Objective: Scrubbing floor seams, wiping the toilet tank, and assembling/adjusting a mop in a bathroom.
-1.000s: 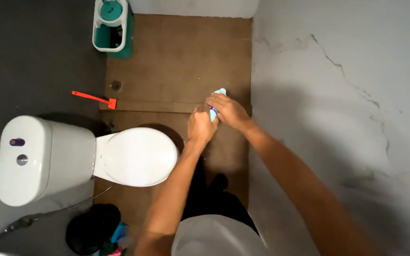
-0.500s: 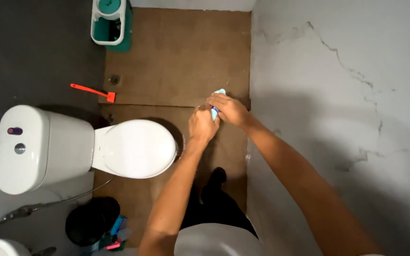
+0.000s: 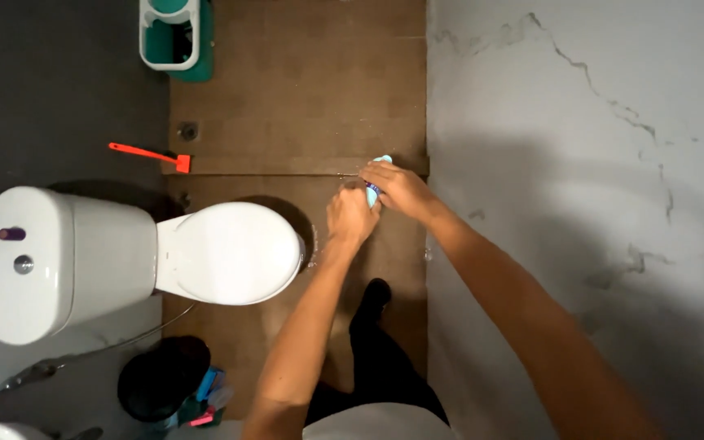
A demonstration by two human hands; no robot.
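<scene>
My left hand (image 3: 350,216) and my right hand (image 3: 397,187) meet in front of me above the brown tiled floor (image 3: 295,90). Both are closed around a small light blue bottle (image 3: 376,178); only its pale top and a strip of its side show between my fingers. The hands hover just right of the white toilet (image 3: 124,257), whose lid is down. What the bottle's lower part looks like is hidden by my palms.
A grey marble wall (image 3: 596,163) fills the right side. A red brush (image 3: 148,155) lies on the floor by the dark left wall. A green and white bucket (image 3: 174,34) stands at the far end. A black bin (image 3: 160,387) sits beside the toilet.
My hands have stayed together on the bottle, with only a slight shift of the view; the grip looks the same.
</scene>
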